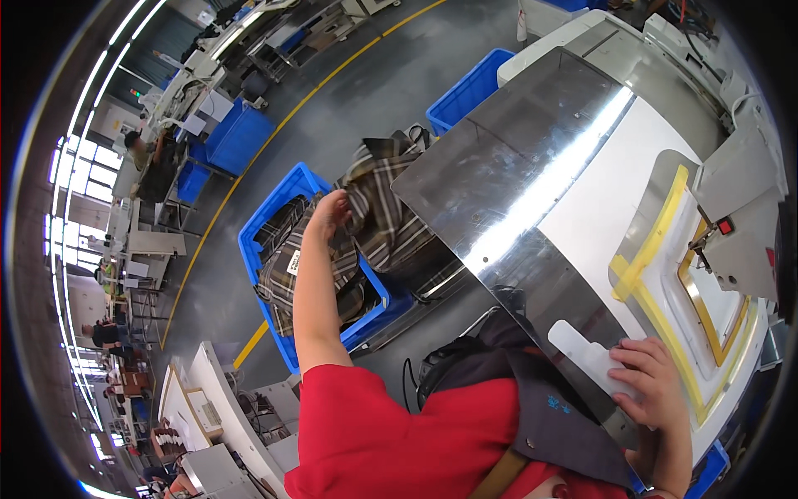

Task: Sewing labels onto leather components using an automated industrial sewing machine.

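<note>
My left hand reaches out over the blue bin and is closed on brown plaid cloth, which stretches from the bin toward the metal table plate. More plaid cloth, with a white label, lies heaped in the blue bin. On the right, my right hand grips the end of a flat, white, rounded plate at the edge of the work table. The thumb and fingers lie on that plate; its far side is hidden.
A shiny metal plate covers the table's left part. To its right lies a template frame edged with yellow tape, beside a sewing machine head. Another blue bin stands behind. People work at distant tables on the left.
</note>
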Demonstrator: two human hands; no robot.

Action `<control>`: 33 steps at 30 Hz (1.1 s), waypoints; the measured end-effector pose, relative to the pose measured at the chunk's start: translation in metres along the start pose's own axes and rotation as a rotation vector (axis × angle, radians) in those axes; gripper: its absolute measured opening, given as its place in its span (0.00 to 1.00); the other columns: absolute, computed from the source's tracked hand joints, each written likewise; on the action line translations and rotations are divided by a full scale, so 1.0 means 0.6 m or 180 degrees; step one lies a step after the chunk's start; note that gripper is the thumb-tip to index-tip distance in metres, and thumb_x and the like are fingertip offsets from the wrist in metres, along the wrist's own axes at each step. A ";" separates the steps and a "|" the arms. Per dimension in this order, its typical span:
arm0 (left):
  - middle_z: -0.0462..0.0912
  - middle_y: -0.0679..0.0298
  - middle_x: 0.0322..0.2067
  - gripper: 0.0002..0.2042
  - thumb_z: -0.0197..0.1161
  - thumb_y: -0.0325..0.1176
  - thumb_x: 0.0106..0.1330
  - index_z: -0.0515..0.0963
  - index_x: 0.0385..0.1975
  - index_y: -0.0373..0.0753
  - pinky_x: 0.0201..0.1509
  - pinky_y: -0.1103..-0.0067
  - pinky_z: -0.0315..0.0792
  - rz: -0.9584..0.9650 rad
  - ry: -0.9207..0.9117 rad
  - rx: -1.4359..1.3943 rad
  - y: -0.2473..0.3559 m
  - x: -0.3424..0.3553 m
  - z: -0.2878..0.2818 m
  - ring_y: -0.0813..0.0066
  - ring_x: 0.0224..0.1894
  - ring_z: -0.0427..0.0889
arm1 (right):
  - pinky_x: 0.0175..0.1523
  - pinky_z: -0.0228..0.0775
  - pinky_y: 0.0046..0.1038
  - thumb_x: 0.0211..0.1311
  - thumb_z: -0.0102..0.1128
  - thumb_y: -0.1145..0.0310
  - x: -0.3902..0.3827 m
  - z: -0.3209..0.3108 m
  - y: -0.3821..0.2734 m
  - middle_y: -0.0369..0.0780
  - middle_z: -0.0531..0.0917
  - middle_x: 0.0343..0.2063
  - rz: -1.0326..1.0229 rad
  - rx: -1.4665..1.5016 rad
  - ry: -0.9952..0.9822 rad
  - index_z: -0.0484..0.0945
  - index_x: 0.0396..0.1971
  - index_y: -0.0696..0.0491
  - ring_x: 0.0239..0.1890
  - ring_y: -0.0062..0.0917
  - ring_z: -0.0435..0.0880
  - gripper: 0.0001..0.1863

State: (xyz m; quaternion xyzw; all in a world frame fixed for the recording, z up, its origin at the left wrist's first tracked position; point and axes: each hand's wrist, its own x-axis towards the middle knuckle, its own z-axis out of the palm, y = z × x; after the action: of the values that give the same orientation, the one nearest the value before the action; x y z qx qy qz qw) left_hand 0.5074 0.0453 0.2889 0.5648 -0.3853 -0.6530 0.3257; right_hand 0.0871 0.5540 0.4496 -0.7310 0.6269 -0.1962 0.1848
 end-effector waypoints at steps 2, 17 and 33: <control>0.80 0.69 0.27 0.09 0.64 0.39 0.58 0.77 0.30 0.41 0.33 0.81 0.75 0.0906 0.0047 -0.0606 0.025 -0.010 -0.039 0.77 0.26 0.78 | 0.61 0.63 0.44 0.38 0.72 0.66 0.003 0.000 0.002 0.36 0.81 0.50 -0.0092 0.0119 0.0016 0.82 0.37 0.47 0.56 0.35 0.76 0.20; 0.82 0.66 0.29 0.08 0.59 0.35 0.65 0.79 0.36 0.40 0.36 0.79 0.76 0.1103 -0.0397 0.0021 0.123 -0.055 0.114 0.73 0.29 0.81 | 0.63 0.59 0.44 0.38 0.72 0.66 -0.011 0.021 -0.001 0.36 0.79 0.53 0.0000 -0.0025 0.0119 0.82 0.39 0.45 0.59 0.34 0.74 0.21; 0.81 0.63 0.37 0.14 0.60 0.40 0.67 0.76 0.46 0.37 0.45 0.78 0.75 0.2480 -0.0686 -0.0142 0.253 -0.007 0.052 0.74 0.40 0.79 | 0.61 0.60 0.46 0.37 0.70 0.66 -0.008 0.025 -0.003 0.37 0.80 0.49 0.0027 0.0044 0.0227 0.82 0.36 0.47 0.57 0.38 0.75 0.19</control>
State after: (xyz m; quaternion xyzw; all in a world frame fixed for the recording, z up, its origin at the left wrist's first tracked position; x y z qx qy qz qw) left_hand 0.4755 -0.0214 0.4254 0.2976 -0.5882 -0.5444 0.5188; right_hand 0.0959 0.5592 0.4376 -0.7195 0.6349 -0.2257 0.1682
